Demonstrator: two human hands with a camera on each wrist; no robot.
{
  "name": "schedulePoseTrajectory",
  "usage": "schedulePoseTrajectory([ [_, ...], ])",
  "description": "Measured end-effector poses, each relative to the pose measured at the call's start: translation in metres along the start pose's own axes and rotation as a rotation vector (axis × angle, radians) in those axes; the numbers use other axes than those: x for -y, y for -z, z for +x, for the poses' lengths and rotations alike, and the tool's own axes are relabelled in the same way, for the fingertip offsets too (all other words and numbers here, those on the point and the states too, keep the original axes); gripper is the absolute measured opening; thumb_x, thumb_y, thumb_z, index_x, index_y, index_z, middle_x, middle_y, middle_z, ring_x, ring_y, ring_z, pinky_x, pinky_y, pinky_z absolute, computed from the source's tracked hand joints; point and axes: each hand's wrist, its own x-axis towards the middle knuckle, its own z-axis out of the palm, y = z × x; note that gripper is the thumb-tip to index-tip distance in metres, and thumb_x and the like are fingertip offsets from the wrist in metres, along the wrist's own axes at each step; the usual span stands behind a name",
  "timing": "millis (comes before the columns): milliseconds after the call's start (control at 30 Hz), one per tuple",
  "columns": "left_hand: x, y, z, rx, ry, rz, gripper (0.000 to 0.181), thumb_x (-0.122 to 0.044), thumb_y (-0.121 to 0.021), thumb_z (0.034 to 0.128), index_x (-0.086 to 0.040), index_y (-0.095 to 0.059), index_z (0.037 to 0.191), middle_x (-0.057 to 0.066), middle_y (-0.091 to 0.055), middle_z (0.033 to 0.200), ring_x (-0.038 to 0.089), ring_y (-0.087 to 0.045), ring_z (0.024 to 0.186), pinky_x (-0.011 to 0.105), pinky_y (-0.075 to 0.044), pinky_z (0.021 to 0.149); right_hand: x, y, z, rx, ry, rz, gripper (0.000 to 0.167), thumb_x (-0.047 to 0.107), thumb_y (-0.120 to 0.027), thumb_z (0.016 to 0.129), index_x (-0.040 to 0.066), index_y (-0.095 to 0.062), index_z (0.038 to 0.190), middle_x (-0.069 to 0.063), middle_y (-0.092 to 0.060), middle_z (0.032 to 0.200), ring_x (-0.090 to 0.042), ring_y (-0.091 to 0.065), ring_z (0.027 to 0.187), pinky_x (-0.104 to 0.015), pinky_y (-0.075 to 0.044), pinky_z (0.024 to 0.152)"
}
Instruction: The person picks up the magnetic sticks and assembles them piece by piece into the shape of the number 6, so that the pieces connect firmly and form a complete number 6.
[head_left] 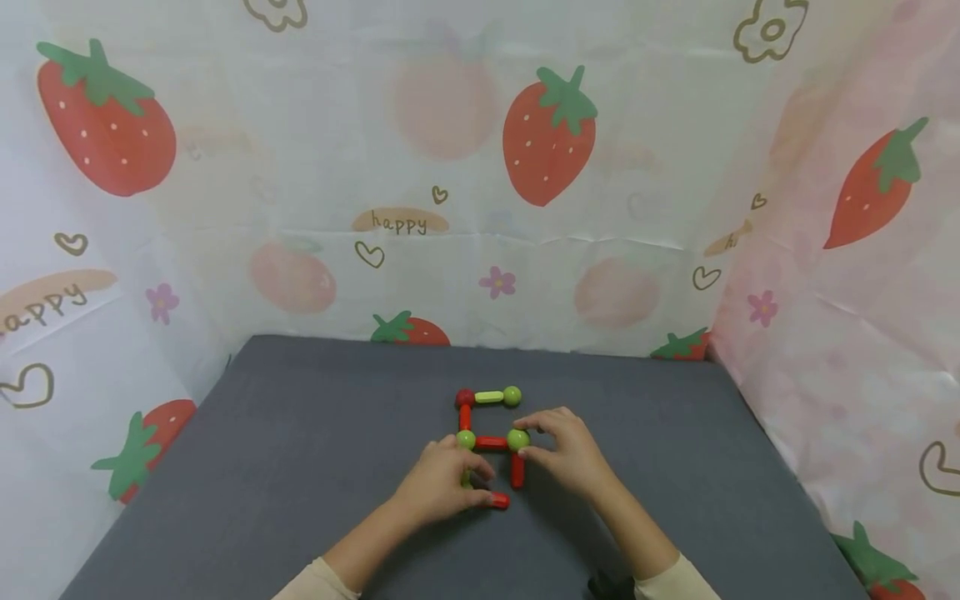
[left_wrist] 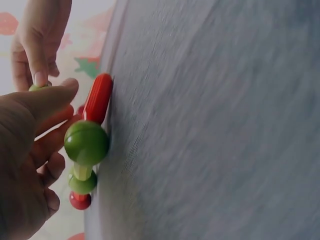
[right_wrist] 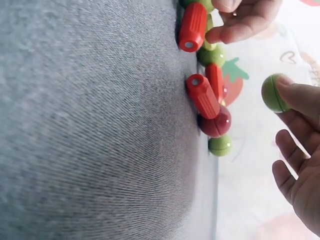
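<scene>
My right hand (head_left: 566,454) pinches a green ball (right_wrist: 273,94) between thumb and fingers, held in the air apart from the pieces on the table. Below it, in the right wrist view, a red ball (right_wrist: 215,122) joins a red rod (right_wrist: 202,95). These belong to a stick-and-ball shape with another red rod (head_left: 491,443), a light green rod (head_left: 489,397) and several balls. My left hand (head_left: 446,483), fingers loosely bent, is beside the near-left green ball (left_wrist: 86,142) and its red rod (left_wrist: 98,95); whether it touches them I cannot tell.
The shape lies on a dark grey table (head_left: 322,417). Printed strawberry cloth (head_left: 465,183) stands behind the table and along both sides. A small black object (head_left: 609,586) is at the front edge, near the right sleeve.
</scene>
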Motion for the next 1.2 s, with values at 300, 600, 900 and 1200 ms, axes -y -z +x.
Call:
schedulePoseTrajectory([
  [300, -0.005, -0.012, -0.007, -0.036, -0.004, 0.107, 0.025, -0.041, -0.092, 0.0728, -0.037, -0.081, 0.095, -0.028, -0.068, 0.085, 0.005, -0.039, 0.078, 0.029, -0.029, 0.071, -0.003, -0.004, -0.007, 0.019, -0.018, 0.034, 0.037, 0.020, -0.087, 0.081, 0.031, -0.076, 0.115, 0.016, -0.070, 0.113, -0.013, -0.058, 0.107, -0.043, -0.048, 0.092],
  [600, -0.009, -0.014, -0.010, -0.068, -0.001, 0.136, 0.023, -0.034, -0.093, 0.0721, -0.036, -0.082, 0.092, -0.026, -0.069, 0.084, 0.005, -0.038, 0.078, 0.029, -0.027, 0.070, -0.006, -0.007, -0.013, 0.039, -0.035, 0.075, 0.038, 0.018, -0.088, 0.080, 0.022, -0.077, 0.117, 0.015, -0.071, 0.112, -0.014, -0.058, 0.105, -0.048, -0.051, 0.091],
  [900, -0.009, -0.016, -0.012, -0.053, 0.054, 0.102, 0.022, -0.032, -0.092, 0.0741, -0.036, -0.082, 0.094, -0.025, -0.064, 0.080, 0.006, -0.038, 0.079, 0.029, -0.029, 0.072, -0.010, -0.009, -0.022, 0.037, -0.063, 0.092, 0.036, 0.015, -0.089, 0.079, 0.023, -0.078, 0.113, 0.013, -0.071, 0.110, -0.019, -0.060, 0.104, -0.051, -0.051, 0.091],
  [1200, -0.007, -0.015, -0.014, -0.086, 0.119, -0.018, 0.020, -0.032, -0.091, 0.0757, -0.038, -0.081, 0.091, -0.020, -0.062, 0.080, 0.008, -0.041, 0.081, 0.031, -0.032, 0.074, -0.013, -0.009, -0.030, 0.089, -0.075, 0.086, 0.035, 0.019, -0.089, 0.079, 0.025, -0.078, 0.111, 0.013, -0.069, 0.110, -0.017, -0.060, 0.103, -0.048, -0.051, 0.091],
])
